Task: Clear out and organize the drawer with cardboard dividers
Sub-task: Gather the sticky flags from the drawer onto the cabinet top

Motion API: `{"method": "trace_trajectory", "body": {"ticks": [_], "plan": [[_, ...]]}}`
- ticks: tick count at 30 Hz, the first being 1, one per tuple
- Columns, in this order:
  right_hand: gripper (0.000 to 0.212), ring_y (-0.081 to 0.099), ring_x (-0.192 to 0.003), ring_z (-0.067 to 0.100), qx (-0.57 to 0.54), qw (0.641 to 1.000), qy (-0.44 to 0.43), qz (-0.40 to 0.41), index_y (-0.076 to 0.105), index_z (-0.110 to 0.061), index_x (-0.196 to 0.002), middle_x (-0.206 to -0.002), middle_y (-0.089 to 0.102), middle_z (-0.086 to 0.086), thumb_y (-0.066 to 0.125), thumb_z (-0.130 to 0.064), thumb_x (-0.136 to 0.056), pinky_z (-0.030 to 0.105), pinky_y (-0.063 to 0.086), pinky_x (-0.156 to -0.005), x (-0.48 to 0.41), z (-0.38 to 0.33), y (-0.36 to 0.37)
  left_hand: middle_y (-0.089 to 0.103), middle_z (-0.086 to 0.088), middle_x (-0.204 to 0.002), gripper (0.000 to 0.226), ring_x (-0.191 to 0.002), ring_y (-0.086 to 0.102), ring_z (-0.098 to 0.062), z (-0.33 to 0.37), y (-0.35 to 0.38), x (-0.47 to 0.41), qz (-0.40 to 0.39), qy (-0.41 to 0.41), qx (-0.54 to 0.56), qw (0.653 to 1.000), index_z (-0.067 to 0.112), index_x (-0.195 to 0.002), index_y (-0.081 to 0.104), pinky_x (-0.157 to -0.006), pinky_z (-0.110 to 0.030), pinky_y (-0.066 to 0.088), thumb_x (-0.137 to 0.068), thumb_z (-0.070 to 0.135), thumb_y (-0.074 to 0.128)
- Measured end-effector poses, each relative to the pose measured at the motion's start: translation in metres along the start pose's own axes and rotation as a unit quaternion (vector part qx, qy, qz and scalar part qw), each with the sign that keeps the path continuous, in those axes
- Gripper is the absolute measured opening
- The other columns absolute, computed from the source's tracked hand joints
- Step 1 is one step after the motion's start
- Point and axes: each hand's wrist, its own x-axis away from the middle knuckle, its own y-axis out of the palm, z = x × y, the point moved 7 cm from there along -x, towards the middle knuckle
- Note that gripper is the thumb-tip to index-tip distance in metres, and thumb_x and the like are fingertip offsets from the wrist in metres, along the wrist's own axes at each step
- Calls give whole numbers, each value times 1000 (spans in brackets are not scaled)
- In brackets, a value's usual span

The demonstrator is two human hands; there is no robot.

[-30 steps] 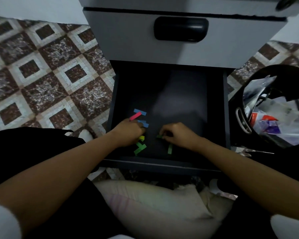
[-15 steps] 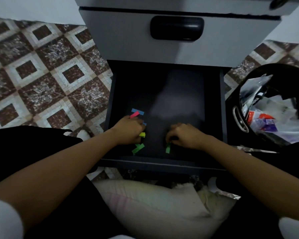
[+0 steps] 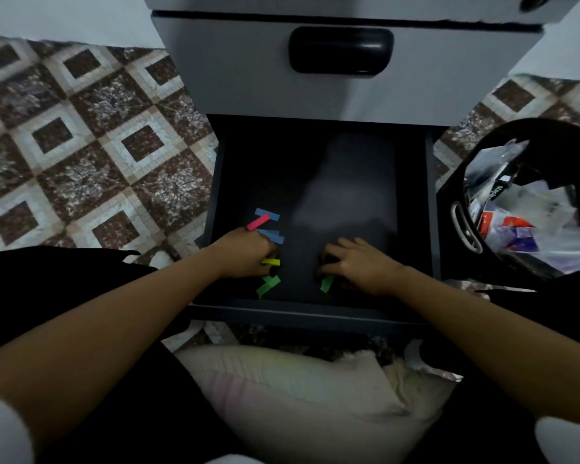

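Observation:
The bottom drawer (image 3: 431,209) is pulled out, with a dark floor. Small coloured paper strips lie in its near left part: a blue strip (image 3: 268,214), a pink strip (image 3: 258,223), another blue strip (image 3: 273,236) and a green strip (image 3: 268,284). My left hand (image 3: 245,256) is curled over the near-left floor and pinches a yellow strip (image 3: 271,262) at its fingertips. My right hand (image 3: 355,262) is curled near the front middle, its thumb and fingertips on a second green strip (image 3: 327,283). Whatever lies under either palm is hidden.
A black bin (image 3: 523,195) with a plastic bag and packaging stands right of the drawer. The closed upper drawer with a black handle (image 3: 340,50) is above. Patterned floor tiles (image 3: 81,162) lie to the left, and a pale cushion (image 3: 302,390) lies in front of the drawer.
My right hand slid right and nearer onto the lone green strip; the green strip at its fingertips before is out of sight. My left hand closed on the yellow strip.

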Motion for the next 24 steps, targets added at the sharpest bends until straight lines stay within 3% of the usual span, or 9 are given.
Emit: {"method": "trace_trajectory", "body": {"ticks": [2,4,7,11,16,24], "plan": [[35,47,-110,28,8,999,-15,48,58,-25,-122,-127,48,5,56,-26,-87,36,36,-84,1,-4,-4,63,-2,-91,14,-88,59,-18,0,1,1,-6,1,-4,1000,19,-79,51,-69,-26,37,-89,29,52],[23,59,-87,27,33,995,-33,84,70,-20,-95,-102,61,5,73,-25,-73,32,43,-69,0,-7,-6,61,-2,-90,14,-88,58,-18,-1,0,1,-7,0,1,1000,19,-79,50,-69,-26,35,-89,28,52],[28,60,-67,18,58,994,-33,90,68,-21,-71,-78,62,-2,84,-34,-52,22,44,-57,-3,-9,-2,61,-2,-89,16,-86,58,-18,-2,1,1,-8,-6,10,1000,15,-81,54,-68,-26,37,-89,28,52],[34,60,-61,17,47,992,-60,101,66,-16,-69,-68,61,0,87,-32,-47,19,45,-53,-4,-15,1,57,0,-82,18,-81,57,-18,-3,1,2,-13,-16,23,1000,12,-86,60,-67,-27,39,-89,28,53],[34,61,-58,24,17,993,-58,103,63,-8,-72,-68,63,9,87,-21,-52,26,51,-52,-5,-12,10,53,0,-77,20,-71,51,-16,-5,0,1,-12,-32,25,999,15,-75,51,-65,-30,42,-89,29,53],[33,59,-59,24,-25,991,-24,130,60,-11,-70,-69,59,7,84,-23,-52,23,48,-53,-6,-7,11,64,-5,-96,23,-88,61,-23,-10,-6,0,-4,-51,39,998,12,-100,62,-71,-31,44,-89,31,54]]}}
